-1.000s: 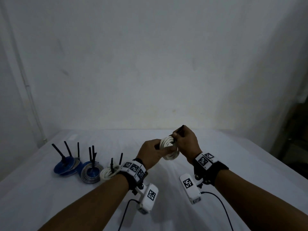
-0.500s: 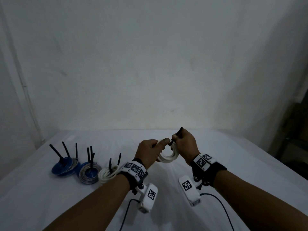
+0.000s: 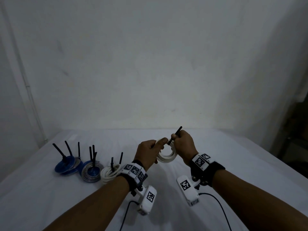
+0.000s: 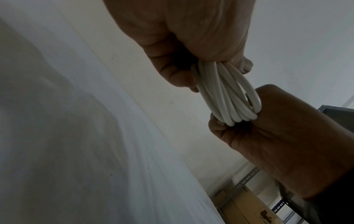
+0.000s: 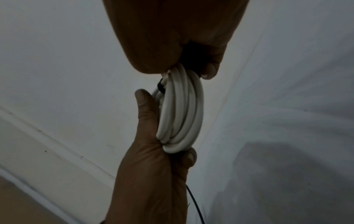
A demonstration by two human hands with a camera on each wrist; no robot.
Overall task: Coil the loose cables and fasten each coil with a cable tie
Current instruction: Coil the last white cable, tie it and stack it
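Observation:
I hold a small coil of white cable (image 3: 166,156) in the air over the white table (image 3: 233,155), between both hands. My left hand (image 3: 150,151) grips the coil's left side, thumb on top, fingers curled round the strands (image 4: 226,94). My right hand (image 3: 182,145) pinches a black cable tie (image 3: 176,134) whose tail sticks up past the fist; its black band wraps the coil's top (image 5: 161,87). The coil (image 5: 182,112) lies against my left palm in the right wrist view.
On the table at the left lie finished coils with black tie tails standing up: a blue one (image 3: 65,166), a silver and blue one (image 3: 90,172) and a white one (image 3: 110,173). A shelf with boxes (image 4: 249,201) stands to the right, off the table.
The coil has dropped a little and turned more open to the head view. My right hand has drawn the tie tail farther up and to the right.

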